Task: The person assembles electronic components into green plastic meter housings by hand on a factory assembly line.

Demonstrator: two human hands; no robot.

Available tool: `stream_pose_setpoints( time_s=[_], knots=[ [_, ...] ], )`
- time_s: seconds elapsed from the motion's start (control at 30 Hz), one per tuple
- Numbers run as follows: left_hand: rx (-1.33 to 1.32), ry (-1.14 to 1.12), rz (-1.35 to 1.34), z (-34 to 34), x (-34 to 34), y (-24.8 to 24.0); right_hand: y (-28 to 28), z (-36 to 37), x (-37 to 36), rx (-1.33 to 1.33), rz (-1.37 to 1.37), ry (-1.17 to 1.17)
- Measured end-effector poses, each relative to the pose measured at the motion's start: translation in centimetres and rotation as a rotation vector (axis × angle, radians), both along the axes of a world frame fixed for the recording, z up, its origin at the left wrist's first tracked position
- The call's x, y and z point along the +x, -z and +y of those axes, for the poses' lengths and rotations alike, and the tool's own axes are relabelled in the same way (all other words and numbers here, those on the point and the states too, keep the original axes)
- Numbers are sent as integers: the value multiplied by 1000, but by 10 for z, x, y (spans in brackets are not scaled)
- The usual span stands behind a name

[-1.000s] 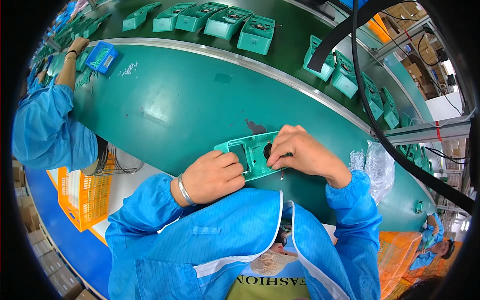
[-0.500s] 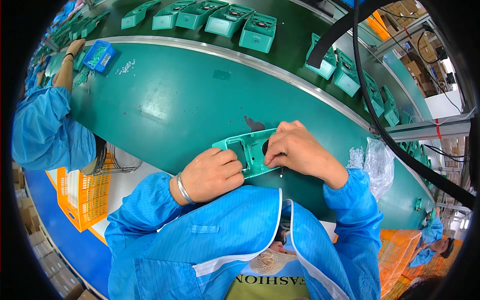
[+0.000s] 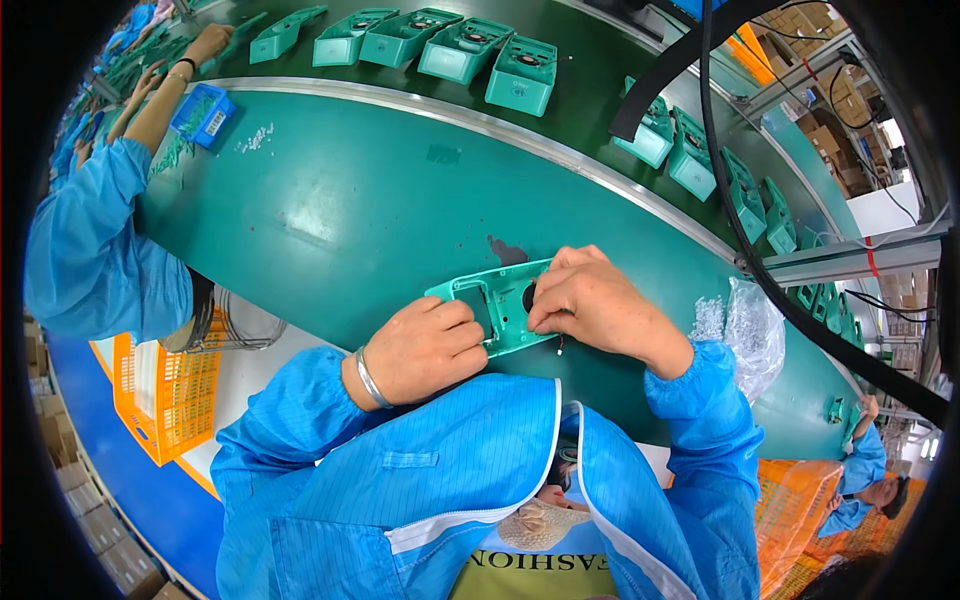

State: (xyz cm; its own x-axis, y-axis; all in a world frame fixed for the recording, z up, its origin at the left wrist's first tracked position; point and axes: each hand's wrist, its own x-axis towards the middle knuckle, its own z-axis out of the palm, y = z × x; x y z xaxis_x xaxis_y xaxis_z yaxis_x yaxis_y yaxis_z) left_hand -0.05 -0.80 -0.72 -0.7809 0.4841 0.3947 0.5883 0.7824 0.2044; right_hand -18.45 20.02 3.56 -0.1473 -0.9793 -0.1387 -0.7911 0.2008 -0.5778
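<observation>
A green plastic housing (image 3: 512,318) lies tilted on the green bench in front of me, its open side up. My left hand (image 3: 425,350) is closed around its left end, fingers curled over the rim. Over the right end, my right hand (image 3: 605,308) pinches at a round black part (image 3: 529,296), which looks like a small speaker inside the housing. My fingers hide most of that part. A thin wire with a small white connector (image 3: 560,350) hangs out below my right fingertips.
Similar green housings (image 3: 522,78) stand on the dark conveyor belt beyond a metal rail. At right lies a clear plastic bag (image 3: 755,335) beside small white pieces (image 3: 708,318). A co-worker's arm (image 3: 155,120) reaches past a blue bin (image 3: 203,115) at left. Black cables (image 3: 725,190) hang at right.
Housings on the belt have shifted slightly right. The co-worker's hand at left has moved from beside the blue bin up to the belt. My own hands have barely moved.
</observation>
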Motion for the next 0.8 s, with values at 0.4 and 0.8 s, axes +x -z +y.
stream_pose_setpoints(
  time_s=[0.4,0.8],
  knots=[
    [162,-257,195,4,-69,-16,3,70,14,-397,69,366],
    [247,-541,116,50,-244,10,33,105,23,-453,136,489]
  ],
)
